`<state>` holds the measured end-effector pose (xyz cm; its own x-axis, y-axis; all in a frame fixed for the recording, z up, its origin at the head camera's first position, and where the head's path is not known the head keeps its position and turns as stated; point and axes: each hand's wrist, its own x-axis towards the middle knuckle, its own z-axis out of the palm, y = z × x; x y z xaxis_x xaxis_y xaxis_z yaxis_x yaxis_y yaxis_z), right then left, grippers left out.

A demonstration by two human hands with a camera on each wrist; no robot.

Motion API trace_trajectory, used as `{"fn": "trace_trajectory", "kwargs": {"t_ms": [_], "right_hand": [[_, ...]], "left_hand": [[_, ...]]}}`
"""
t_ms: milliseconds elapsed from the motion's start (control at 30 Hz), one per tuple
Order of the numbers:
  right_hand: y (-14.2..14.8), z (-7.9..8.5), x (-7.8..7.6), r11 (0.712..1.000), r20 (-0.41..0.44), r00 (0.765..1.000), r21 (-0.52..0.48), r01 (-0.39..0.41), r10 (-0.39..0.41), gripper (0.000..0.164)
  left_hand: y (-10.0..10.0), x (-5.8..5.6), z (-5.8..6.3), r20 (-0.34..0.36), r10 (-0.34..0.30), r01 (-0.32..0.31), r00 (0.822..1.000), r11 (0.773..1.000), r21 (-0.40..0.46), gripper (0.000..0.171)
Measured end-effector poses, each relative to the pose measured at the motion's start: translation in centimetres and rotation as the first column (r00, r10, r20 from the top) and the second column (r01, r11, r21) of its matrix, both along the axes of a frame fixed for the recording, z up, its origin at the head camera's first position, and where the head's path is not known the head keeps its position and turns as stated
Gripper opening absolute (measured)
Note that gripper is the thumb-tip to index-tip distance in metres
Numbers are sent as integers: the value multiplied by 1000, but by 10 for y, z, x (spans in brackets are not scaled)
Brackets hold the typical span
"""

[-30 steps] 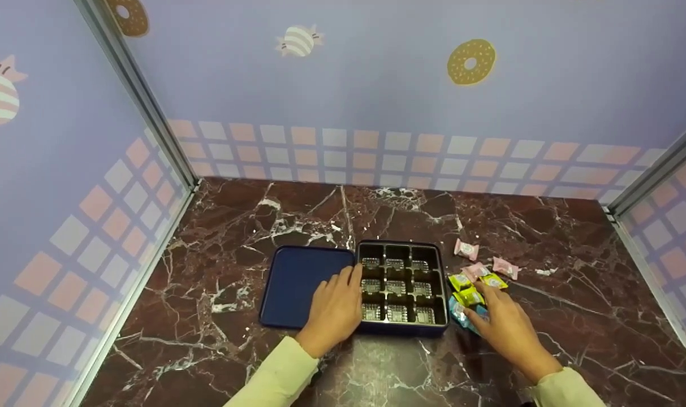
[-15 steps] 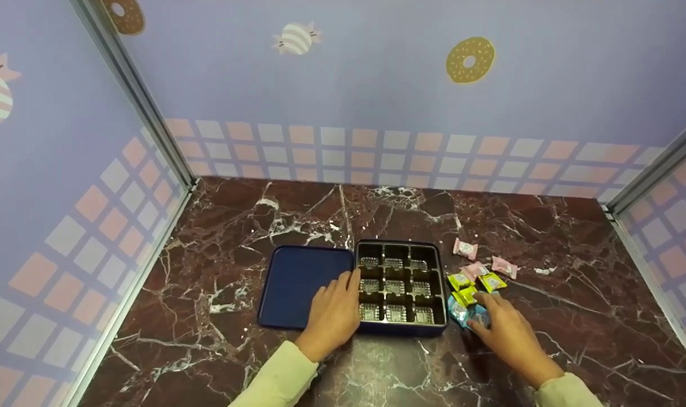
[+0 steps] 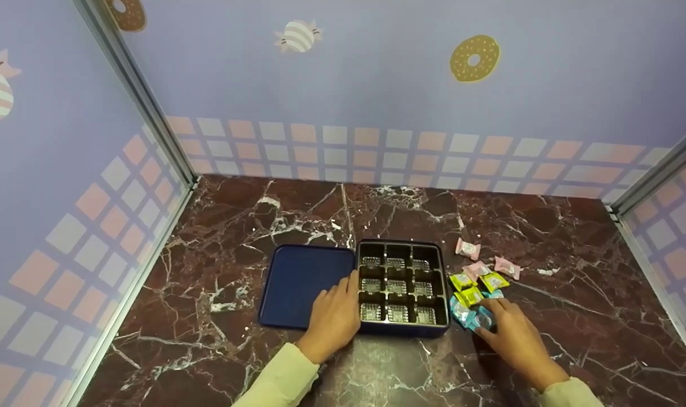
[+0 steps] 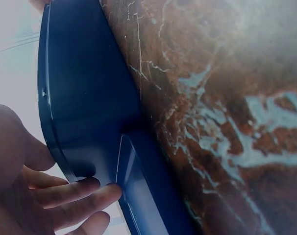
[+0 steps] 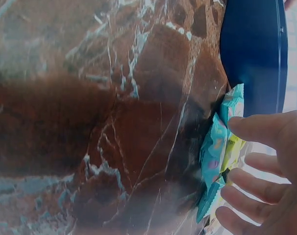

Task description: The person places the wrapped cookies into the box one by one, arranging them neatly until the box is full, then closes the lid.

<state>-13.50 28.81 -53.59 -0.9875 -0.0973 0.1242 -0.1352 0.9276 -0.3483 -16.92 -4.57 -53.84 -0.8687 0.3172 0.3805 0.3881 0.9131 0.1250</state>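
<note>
A dark blue tin box (image 3: 405, 328) stands on the marble-patterned table, with a black insert of several square, bare compartments. My left hand (image 3: 332, 317) rests against the box's left side; in the left wrist view, its fingertips touch the blue wall and the thumb lies by the rim. Right of the box, my right hand (image 3: 513, 334) reaches over blue-wrapped candies (image 3: 483, 319). Its thumb is right at one blue wrapper (image 5: 215, 149) in the right wrist view, the fingers spread and loosely bent. Yellow-wrapped candies (image 3: 469, 297) lie just behind the blue ones.
The blue lid (image 3: 306, 282) lies flat, left of the box and close against it. Pink-wrapped candies (image 3: 467, 249) are scattered behind the yellow ones. Patterned panels (image 3: 376, 85) wall in the table at the back and both sides.
My right hand has drawn back slightly toward me, from over the yellow candies to the near edge of the blue ones, uncovering more wrappers. The left hand stays at the box.
</note>
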Motion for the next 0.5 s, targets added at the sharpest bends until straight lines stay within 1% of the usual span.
{"fn": "trace_trajectory", "kwargs": {"t_ms": [167, 367, 500], "right_hand": [[3, 0, -1, 1000, 4, 1000, -3, 6, -6, 48], [6, -2, 1, 1000, 34, 999, 8, 19, -20, 51], [5, -7, 2, 999, 21, 1000, 29, 16, -17, 53]], "left_hand": [[0, 0, -1, -15, 3, -3, 1000, 1000, 3, 47], [-2, -1, -4, 0, 0, 0, 1000, 1000, -23, 49], [-2, 0, -5, 13, -7, 7, 1000, 999, -41, 50]]}}
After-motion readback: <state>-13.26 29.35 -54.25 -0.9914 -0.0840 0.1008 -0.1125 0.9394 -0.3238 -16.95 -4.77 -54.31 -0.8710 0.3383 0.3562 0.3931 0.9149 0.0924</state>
